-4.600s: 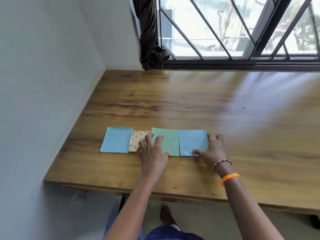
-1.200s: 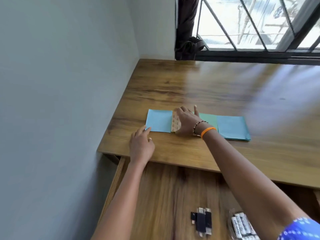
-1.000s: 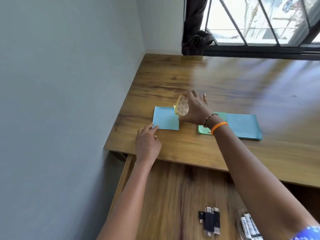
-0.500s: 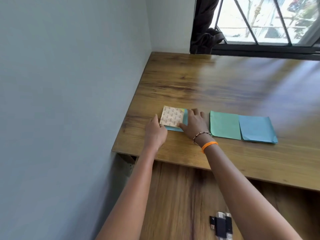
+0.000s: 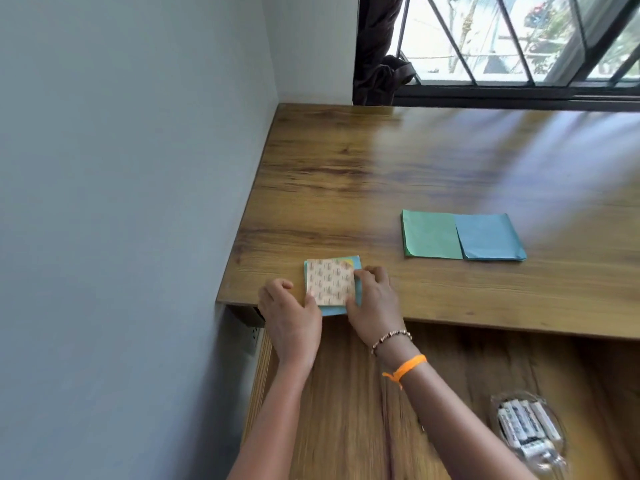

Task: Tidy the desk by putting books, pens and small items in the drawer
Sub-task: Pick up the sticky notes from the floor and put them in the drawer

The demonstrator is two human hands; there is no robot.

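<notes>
Head view, one frame. Wooden counter (image 5: 433,168) fills the middle and right of the frame, set against a grey wall (image 5: 121,168) on the left and a barred window (image 5: 519,39) along the top; dark cloth (image 5: 381,64) hangs at the window's left edge. Patterned beige pad (image 5: 330,282) lies on top of a light blue pad (image 5: 358,292) at the counter's near left corner, just left of frame centre, the blue one jutting past the front edge; a yellow corner shows at the beige pad's upper right. Left hand (image 5: 292,320): grip pinches the stack's lower left side, thumb on the beige top, fingers curled at the counter edge. Right hand (image 5: 375,306): grip holds the stack's right side, fingers curled on its edge; beaded bracelet (image 5: 391,339) and orange band (image 5: 407,368) on that wrist. Green pad (image 5: 429,233) and blue pad (image 5: 488,237) lie side by side, touching, right of centre on the counter, well apart from the hands. Open drawer (image 5: 363,393) below the counter's front edge, lower half of frame; clear round container (image 5: 528,431) of white sticks in its lower right, blurred.
</notes>
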